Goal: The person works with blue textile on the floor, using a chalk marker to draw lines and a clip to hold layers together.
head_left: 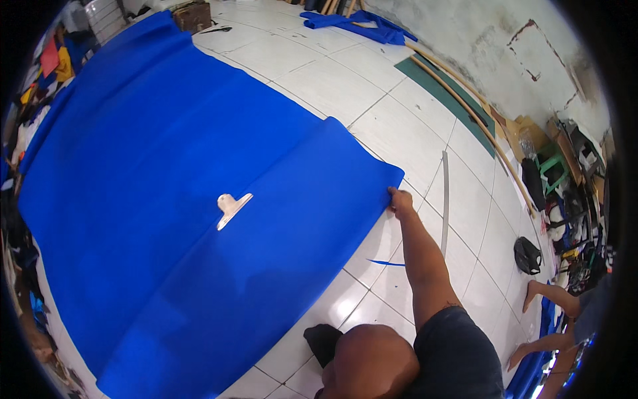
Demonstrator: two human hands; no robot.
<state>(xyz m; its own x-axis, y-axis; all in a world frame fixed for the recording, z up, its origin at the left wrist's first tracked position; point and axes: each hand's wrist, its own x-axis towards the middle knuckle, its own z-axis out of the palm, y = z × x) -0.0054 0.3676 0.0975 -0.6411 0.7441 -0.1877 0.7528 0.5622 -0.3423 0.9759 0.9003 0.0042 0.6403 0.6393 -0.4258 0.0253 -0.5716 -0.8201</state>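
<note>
A large blue sheet [199, 120] is spread over the tiled floor, with a raised fold running across it. My right hand [399, 202] pinches its right edge just below the far right corner, the fingers partly hidden at the edge. On the sheet, along the fold, lies a pale bulldog clip [231, 210]. My left hand is out of sight. A bare knee and a dark sock [323, 342] show at the bottom, beside the sheet's near edge.
Right of the sheet lie a grey flat strip [445, 199] and a thin blue offcut [385, 263]. Long wooden poles [485, 130] rest on a green sheet [432, 76] by the wall. Another person's bare legs [555, 296] are at the right, near a black bag [527, 255] and clutter.
</note>
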